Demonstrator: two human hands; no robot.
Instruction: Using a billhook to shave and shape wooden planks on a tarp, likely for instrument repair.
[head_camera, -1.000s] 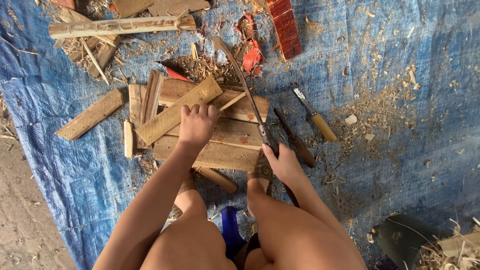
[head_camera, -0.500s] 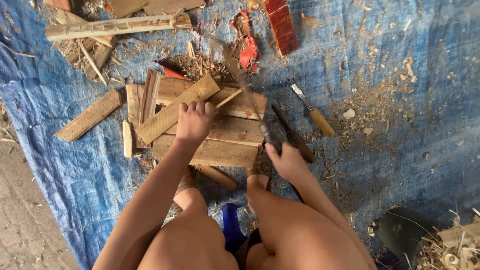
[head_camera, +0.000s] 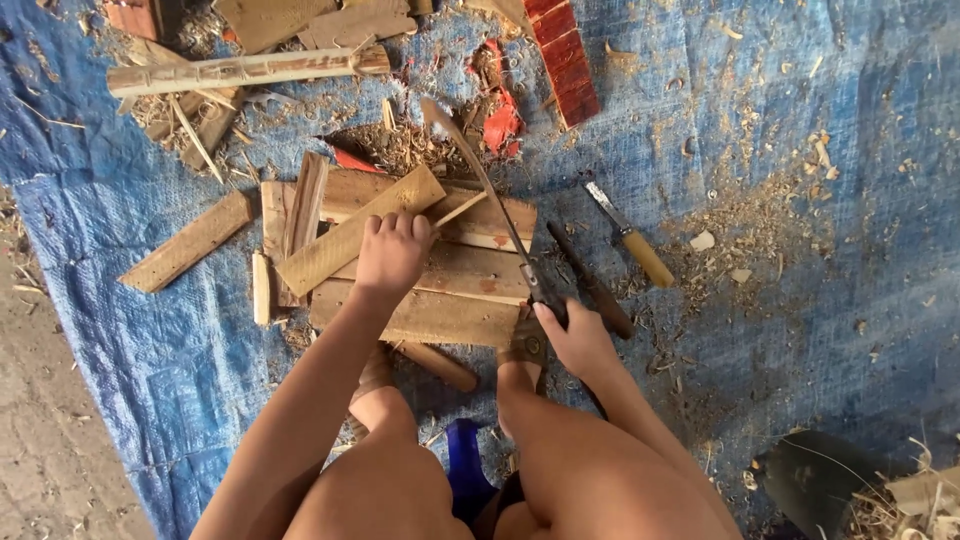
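Observation:
My left hand (head_camera: 392, 255) presses flat on a pale wooden slat (head_camera: 345, 240) that lies diagonally across a stack of planks (head_camera: 440, 300). My right hand (head_camera: 575, 335) grips the handle of a long, thin, curved blade (head_camera: 490, 200). The blade lies over the right end of the planks, with its tip pointing away from me. My bare knees and feet are at the bottom, with one foot against the near edge of the planks.
A blue tarp (head_camera: 800, 330) strewn with wood chips covers the ground. A yellow-handled chisel (head_camera: 630, 240) and a dark tool (head_camera: 590, 280) lie to the right of the planks. Farther off are a rough log (head_camera: 235, 72), a red slatted piece (head_camera: 562, 60), red scraps (head_camera: 500, 120) and a loose plank (head_camera: 190, 240).
Both hands keep their hold and place. The view shifts slightly, and the blade stays over the planks.

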